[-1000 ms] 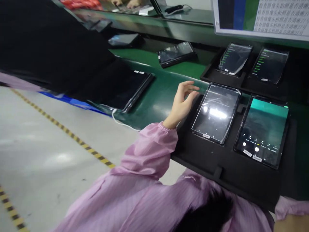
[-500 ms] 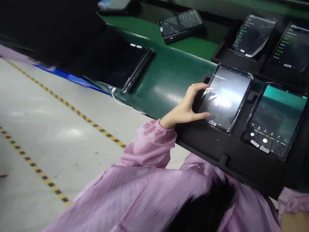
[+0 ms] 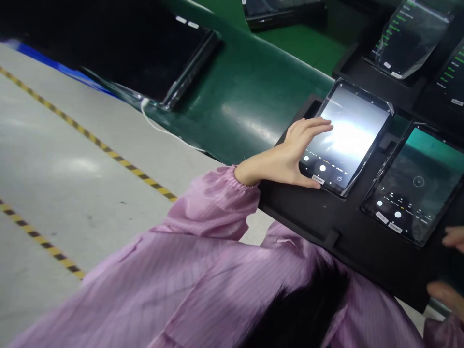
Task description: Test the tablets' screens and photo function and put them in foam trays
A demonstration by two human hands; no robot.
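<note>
A tablet with a bright, glaring screen (image 3: 357, 140) lies in a black tray (image 3: 300, 203). My left hand (image 3: 290, 150) is at its left side, fingers apart, with the thumb by the small label at the bottom edge and the fingertips over the screen. To its right in the tray, a second tablet (image 3: 416, 188) shows a dark picture with a green top and round white buttons. At the right edge of the view, my right hand (image 3: 451, 266) is partly cut off, its thumb and fingers spread, near the second tablet's lower right corner.
Tablets with green text (image 3: 409, 38) lie in another black tray at the upper right. A dark tablet stack (image 3: 286, 12) sits on the green surface at the top. Large black panels (image 3: 145, 63) lie at the upper left; a white cable (image 3: 155, 126) hangs beside them.
The left tablet's screen now shows camera buttons, and the right one shows a ring. My left hand has shifted further over the left tablet. My right hand has come into view. The view has shifted.
</note>
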